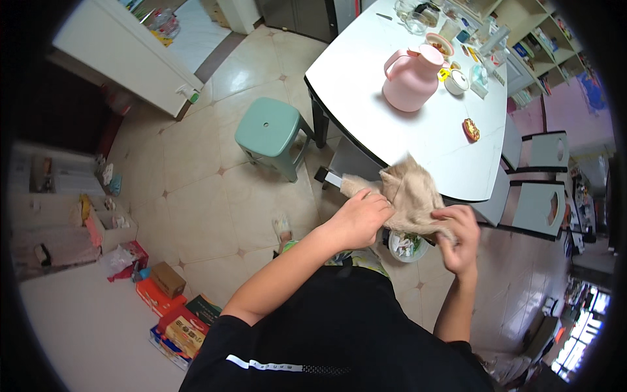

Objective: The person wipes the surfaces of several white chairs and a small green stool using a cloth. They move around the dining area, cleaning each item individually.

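A beige cloth (411, 196) is bunched between my two hands at the near edge of the white table (357, 98). My left hand (367, 215) grips its left side, fingers curled over the fabric. At its right side, my right hand (455, 232) pinches a corner between thumb and fingers, slightly blurred. Beyond the cloth, a pink thermal jug (410, 85) stands on the tabletop. To the jug's right lies a reddish piece of food or peel (471, 130). Under the cloth, a bin with waste (406, 245) shows partly.
A green plastic stool (267, 127) stands left of the table. Glassware, a bowl (439, 45), a lidded white pot (457, 82) and a tissue pack (478, 81) crowd the far side. Chairs (539, 206) line the right. Boxes (166, 289) sit at lower left.
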{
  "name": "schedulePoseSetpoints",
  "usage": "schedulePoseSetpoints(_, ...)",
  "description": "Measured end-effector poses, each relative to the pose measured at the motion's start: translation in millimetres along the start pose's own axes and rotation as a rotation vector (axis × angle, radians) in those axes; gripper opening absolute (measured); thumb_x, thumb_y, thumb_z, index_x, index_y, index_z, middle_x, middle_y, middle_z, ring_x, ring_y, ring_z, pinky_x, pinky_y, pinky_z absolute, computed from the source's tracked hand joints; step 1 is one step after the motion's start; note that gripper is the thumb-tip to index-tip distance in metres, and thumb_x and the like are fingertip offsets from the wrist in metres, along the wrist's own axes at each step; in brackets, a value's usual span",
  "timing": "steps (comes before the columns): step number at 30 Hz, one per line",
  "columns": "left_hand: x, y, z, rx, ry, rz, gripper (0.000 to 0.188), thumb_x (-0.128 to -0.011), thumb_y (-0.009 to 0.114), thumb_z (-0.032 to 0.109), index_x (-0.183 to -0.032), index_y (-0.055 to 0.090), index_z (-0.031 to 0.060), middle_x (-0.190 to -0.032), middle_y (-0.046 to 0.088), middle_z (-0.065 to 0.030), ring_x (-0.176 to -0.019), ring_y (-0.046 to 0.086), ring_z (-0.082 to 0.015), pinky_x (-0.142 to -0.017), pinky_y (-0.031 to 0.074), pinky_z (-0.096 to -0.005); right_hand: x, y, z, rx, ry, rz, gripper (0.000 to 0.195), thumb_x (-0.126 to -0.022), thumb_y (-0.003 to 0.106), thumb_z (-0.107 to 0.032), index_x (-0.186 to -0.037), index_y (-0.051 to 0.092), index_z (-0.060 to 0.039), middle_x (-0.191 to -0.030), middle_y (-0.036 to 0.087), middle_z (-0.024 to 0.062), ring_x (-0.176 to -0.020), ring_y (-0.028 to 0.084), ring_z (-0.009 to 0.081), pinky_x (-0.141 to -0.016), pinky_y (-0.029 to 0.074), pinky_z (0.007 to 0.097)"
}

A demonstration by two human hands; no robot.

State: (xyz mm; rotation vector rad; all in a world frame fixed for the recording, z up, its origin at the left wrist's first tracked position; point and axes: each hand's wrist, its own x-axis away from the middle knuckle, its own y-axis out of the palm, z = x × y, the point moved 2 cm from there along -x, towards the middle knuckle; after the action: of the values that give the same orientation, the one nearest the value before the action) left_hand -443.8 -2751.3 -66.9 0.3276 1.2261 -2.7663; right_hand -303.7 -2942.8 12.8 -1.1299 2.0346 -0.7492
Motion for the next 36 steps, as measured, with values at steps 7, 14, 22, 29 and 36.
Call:
schedulePoseSetpoints(7, 2, 6, -131, 0.030, -0.204, 0.187, 0.018, -0.089, 0.060, 0.022, -0.085, 0.064, 0.0051, -0.082, 0.066, -0.0115, -0.089, 0.066, -0.0292, -0.081, 0.050, -0.0400, 15, 171, 35, 0.452, 0.465, 0.432, 0.022, -0.081, 0.063, -0.024, -0.094, 0.067, -0.0071, -0.098, 0.065, 0.0096, -0.097, 0.058, 0.0309, -0.092, 0.040, 0.0443)
schedulePoseSetpoints(14, 16, 7, -179, 0.507, -0.348, 0.373, 0.025, -0.097, 0.048, 0.024, -0.082, 0.062, 0.0083, -0.085, 0.066, -0.0111, -0.087, 0.061, -0.0330, -0.078, 0.046, -0.0444, -54, 246, -2, 0.802, 0.500, 0.525, 0.014, -0.083, 0.059, -0.022, -0.077, 0.062, -0.0101, -0.084, 0.060, 0.0068, -0.085, 0.056, 0.0277, -0.085, 0.039, 0.0437)
schedulePoseSetpoints(22, 7, 23, -188, 0.516, -0.512, 0.310, 0.039, -0.099, 0.046, 0.040, -0.089, 0.063, 0.0065, -0.092, 0.065, -0.0143, -0.094, 0.057, -0.0352, -0.083, 0.044, -0.0448, -94, 285, -23, 0.516, 0.334, 0.551, 0.013, -0.085, 0.056, -0.020, -0.086, 0.061, -0.0078, -0.086, 0.061, 0.0101, -0.081, 0.057, 0.0295, -0.076, 0.041, 0.0435)
schedulePoseSetpoints(29, -11, 4, -141, 0.154, -0.176, 0.313, 0.041, -0.095, 0.049, 0.044, -0.103, 0.062, 0.0062, -0.103, 0.063, -0.0120, -0.105, 0.055, -0.0310, -0.095, 0.036, -0.0459, -71, 261, 6, 0.420, 0.231, 0.411, 0.023, -0.073, 0.061, -0.016, -0.092, 0.064, -0.0029, -0.088, 0.062, 0.0127, -0.077, 0.056, 0.0324, -0.078, 0.045, 0.0443)
schedulePoseSetpoints(36, -13, 30, -134, -0.215, -0.336, 0.257, 0.060, -0.091, 0.046, 0.063, -0.101, 0.063, 0.0064, -0.100, 0.065, -0.0100, -0.102, 0.057, -0.0325, -0.094, 0.038, -0.0460, 7, 169, 46, 0.471, 0.255, 0.528, 0.013, -0.079, 0.059, -0.022, -0.082, 0.066, -0.0105, -0.081, 0.062, 0.0047, -0.073, 0.057, 0.0254, -0.087, 0.047, 0.0410)
